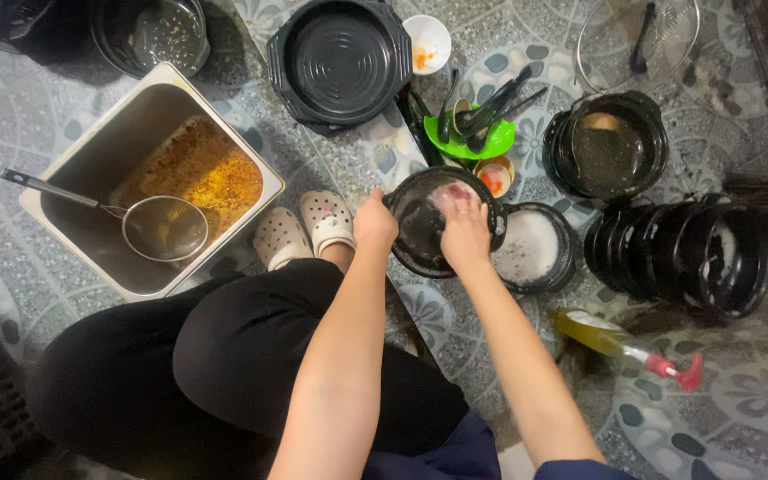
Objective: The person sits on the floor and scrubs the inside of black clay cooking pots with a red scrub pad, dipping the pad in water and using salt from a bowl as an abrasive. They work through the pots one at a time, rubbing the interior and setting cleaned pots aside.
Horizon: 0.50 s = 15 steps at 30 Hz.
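Left hand (pixel 375 222) is clamped on the rim of the black bowl (pixel 428 233), fingers curled over the near edge, holding it tilted just off the patterned tile floor (pixel 757 418); right hand (pixel 464 233) is down inside that same bowl, fingers closed on a pink sponge (pixel 457 193) pressed against the wet inner wall. The bowl sits right in front of the person's knees, beside the pale clogs (pixel 306 227), and it touches a second black bowl full of suds (pixel 535 247) on its right. Further right, a row of black bowls (pixel 682 253) leans on edge, and a bottle of yellow liquid with a red nozzle (pixel 620 342) lies on its side near the right forearm. Off to the left stands a steel tub (pixel 148 173) with orange residue and a mesh skimmer (pixel 157 227) resting in it. Behind the bowl, a green plate (pixel 473 140) carries dark utensils
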{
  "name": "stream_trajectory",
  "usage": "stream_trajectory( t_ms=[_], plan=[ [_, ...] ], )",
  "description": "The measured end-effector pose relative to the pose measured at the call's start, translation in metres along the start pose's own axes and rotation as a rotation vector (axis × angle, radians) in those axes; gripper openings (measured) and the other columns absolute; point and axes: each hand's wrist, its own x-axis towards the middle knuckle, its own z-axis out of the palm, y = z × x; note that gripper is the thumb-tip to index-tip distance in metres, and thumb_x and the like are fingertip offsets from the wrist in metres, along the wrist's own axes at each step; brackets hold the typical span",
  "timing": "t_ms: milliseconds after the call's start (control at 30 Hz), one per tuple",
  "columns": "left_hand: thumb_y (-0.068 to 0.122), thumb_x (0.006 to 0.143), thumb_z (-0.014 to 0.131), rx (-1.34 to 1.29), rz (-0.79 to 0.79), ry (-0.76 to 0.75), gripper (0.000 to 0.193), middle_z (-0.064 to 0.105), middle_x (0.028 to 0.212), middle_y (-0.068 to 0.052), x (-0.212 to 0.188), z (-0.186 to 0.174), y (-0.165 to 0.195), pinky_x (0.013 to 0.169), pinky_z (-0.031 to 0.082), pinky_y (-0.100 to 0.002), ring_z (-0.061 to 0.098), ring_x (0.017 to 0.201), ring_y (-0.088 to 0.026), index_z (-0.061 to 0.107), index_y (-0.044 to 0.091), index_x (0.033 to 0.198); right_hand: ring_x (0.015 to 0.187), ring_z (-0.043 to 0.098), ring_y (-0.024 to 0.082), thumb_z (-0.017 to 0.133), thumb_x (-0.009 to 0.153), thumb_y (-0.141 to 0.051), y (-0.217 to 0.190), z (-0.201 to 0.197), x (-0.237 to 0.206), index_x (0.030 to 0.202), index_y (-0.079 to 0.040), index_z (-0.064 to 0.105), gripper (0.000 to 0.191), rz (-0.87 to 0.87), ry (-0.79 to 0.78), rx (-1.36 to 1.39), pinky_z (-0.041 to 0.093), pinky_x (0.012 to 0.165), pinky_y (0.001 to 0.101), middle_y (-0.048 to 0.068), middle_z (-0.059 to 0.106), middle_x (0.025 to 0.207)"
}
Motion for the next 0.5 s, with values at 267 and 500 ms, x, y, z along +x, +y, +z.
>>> stream_trajectory(
  t_ms=[267, 500],
  plan=[
    [0.028, 0.092, 0.068, -0.071, 0.11, 0.104, 0.044, 0.071, 0.118, -0.023, 0.02, 0.019, -0.011, 0.098, 0.051, -0.05, 0.065, 0.115, -0.042, 0.06, 0.014, 0.134, 0.123, 0.064, 0.037, 0.052, 0.1, -0.01, -0.01, 0.006, -0.071, 0.12, -0.003, 0.069, 0.028, -0.04, -0.55, -0.042, 0.04, 0.117, 0.0545, 0.019, 0.068, 0.132],
    [0.032, 0.094, 0.066, -0.063, 0.13, 0.136, 0.042, 0.071, 0.118, -0.023, 0.027, 0.028, -0.013, 0.098, 0.051, -0.051, 0.066, 0.114, -0.042, 0.062, 0.011, 0.13, 0.146, 0.025, 0.056, 0.044, 0.086, 0.005, -0.072, 0.021, -0.041, 0.155, 0.0, 0.039, 0.069, 0.037, -0.197, 0.676, 0.021, 0.116, 0.0651, 0.032, 0.032, 0.159]
  ],
)
